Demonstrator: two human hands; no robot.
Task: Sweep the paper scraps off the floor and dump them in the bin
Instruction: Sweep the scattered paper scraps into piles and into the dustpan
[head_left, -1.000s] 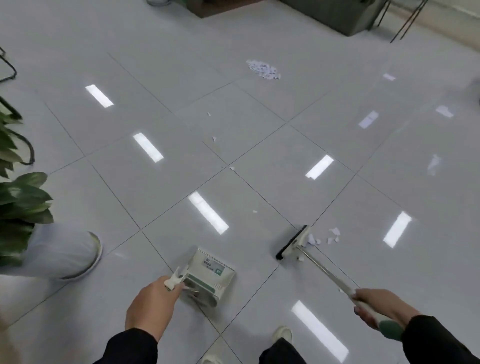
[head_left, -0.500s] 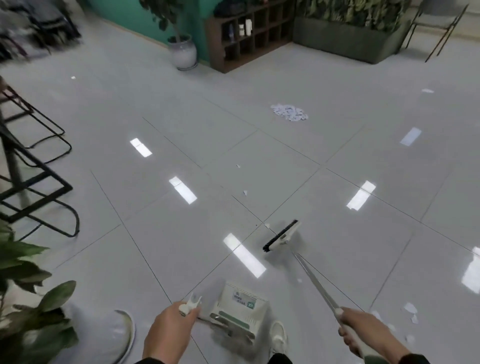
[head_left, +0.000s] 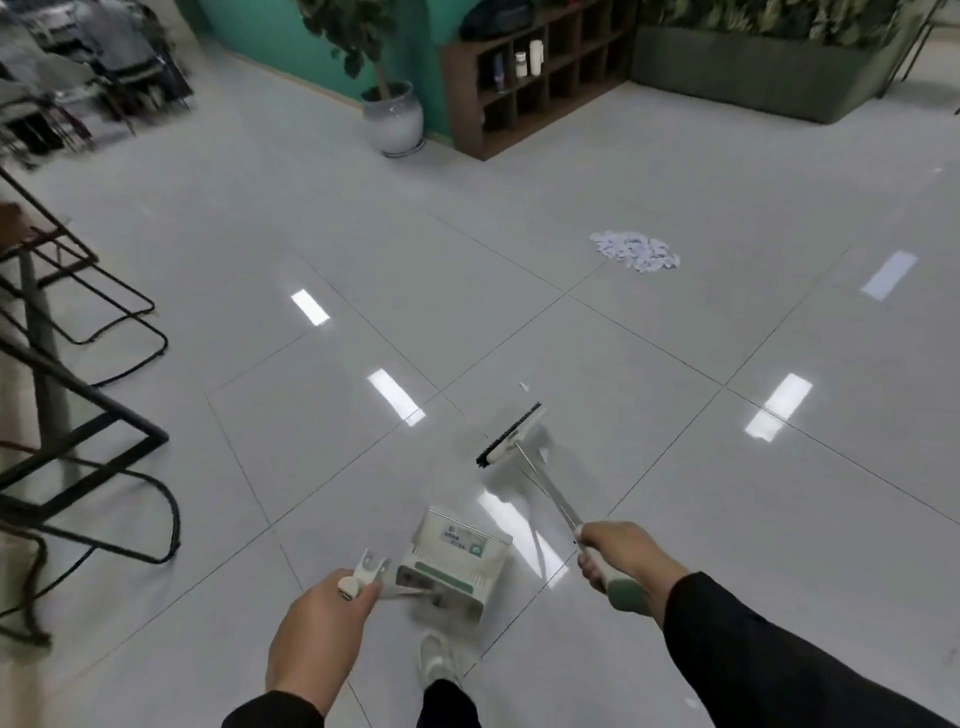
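Left hand (head_left: 317, 634) grips the dustpan (head_left: 453, 569) handle; right hand (head_left: 615, 558) grips the broom (head_left: 511, 434) shaft, its head low over the floor. Scrap pile (head_left: 635, 251) lies well ahead, one stray scrap (head_left: 523, 386) just beyond the bristles (fast strokes would likely scatter both). Open tile ahead; chair frames (head_left: 78, 415) crowd the left.

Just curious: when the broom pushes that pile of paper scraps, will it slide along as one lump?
Probably not. The pile of paper scraps is many small loose pieces, likely light, so some may scatter. The floor looks glossy, so they should slide easily.
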